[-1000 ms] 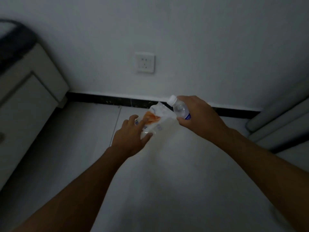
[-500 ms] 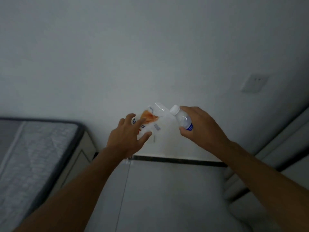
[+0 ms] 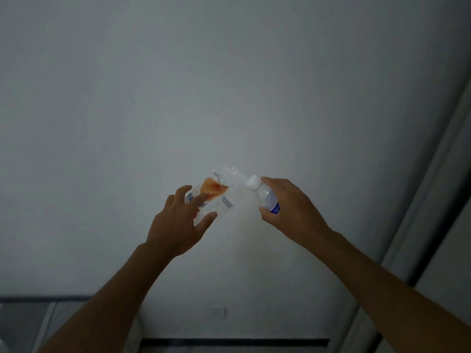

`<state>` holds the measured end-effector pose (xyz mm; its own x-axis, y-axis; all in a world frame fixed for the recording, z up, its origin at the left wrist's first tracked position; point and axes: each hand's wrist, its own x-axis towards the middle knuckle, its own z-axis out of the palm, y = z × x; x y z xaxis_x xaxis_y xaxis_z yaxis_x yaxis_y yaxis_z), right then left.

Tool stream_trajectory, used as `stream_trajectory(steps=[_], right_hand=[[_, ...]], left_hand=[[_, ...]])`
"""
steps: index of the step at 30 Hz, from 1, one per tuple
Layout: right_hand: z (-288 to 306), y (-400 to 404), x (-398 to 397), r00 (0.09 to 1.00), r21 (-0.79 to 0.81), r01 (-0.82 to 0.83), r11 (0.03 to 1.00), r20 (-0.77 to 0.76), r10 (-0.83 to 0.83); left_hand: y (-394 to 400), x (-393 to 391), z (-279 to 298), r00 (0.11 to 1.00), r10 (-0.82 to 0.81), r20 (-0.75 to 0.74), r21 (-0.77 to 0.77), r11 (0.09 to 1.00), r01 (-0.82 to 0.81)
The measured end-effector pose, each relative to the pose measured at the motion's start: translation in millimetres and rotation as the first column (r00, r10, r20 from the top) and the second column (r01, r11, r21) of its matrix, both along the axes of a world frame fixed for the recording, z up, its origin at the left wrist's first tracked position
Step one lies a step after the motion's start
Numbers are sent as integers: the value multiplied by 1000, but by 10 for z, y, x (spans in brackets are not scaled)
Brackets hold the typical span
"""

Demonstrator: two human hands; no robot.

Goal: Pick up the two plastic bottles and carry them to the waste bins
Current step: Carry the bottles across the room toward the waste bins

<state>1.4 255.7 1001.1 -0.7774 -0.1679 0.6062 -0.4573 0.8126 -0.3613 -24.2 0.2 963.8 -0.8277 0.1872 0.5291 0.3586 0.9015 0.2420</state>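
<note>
Moved: your view has tilted up; floor gone, wall (image 3: 229, 85) fills it.
Done: left hand (image 3: 178, 225) grasps orange-label bottle (image 3: 216, 193); right hand (image 3: 290, 207) grips white-capped bottle (image 3: 265, 197).
Left: your walk; no bins visible.

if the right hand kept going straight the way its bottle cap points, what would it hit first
Most likely the orange-labelled bottle in the left hand: the right hand aims its small bottle's white cap up-left at its neck. Depth between them is unclear.
</note>
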Motion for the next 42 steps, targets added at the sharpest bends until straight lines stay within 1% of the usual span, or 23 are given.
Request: stream_trajectory(steps=[3,6,8,11,14,19,22,26,29,34,37,40,42], right_hand=[[499,-66,149,1000,-1,-10,1000,-23,10],[838,-112,235,998,0,-24,1000,-61,24],[978,-161,253,995,9,-28,1000,-98,29],[1089,-290,272,991,20,-36,999,-129,39],[1111,-518,269,990,41,-61,997,-123,65],[1153,-1151,244,979,54,-152,987,-130,158],[1171,-1698,269,959,55,-243,968,-136,249],[1186,-2408,382,906,53,-394,918,-147,397],[1221,-2873,508,847,56,-508,860,-147,510],[1255,-3547,842,702,80,-690,719,-167,692],[1200,-3909,1161,583,97,-795,599,-156,798],[1084,-4259,1580,439,90,-888,451,-127,889],[1029,-4463,1927,341,90,-932,352,-118,933]], left_hand=[[-105,168,539,999,27,-39,6,1000,-27],[-216,281,892,995,50,-82,6,999,-49],[-281,318,1019,993,65,-103,-4,998,-66],[-398,386,1107,989,79,-127,-17,996,-82],[-602,481,1135,985,98,-142,-6,995,-100],[-1236,724,1164,972,180,-152,-15,983,-184],[-1748,972,1179,949,270,-162,-20,961,-277],[-2318,1447,1204,907,391,-157,-20,917,-399],[-2638,1864,1240,849,497,-177,-31,860,-510],[-2986,2688,1290,712,680,-173,-41,718,-695],[-3070,3285,1238,592,789,-164,-45,594,-803],[-3111,3954,1159,479,867,-139,-58,476,-877],[-3083,4436,1126,388,912,-132,-78,381,-921]])
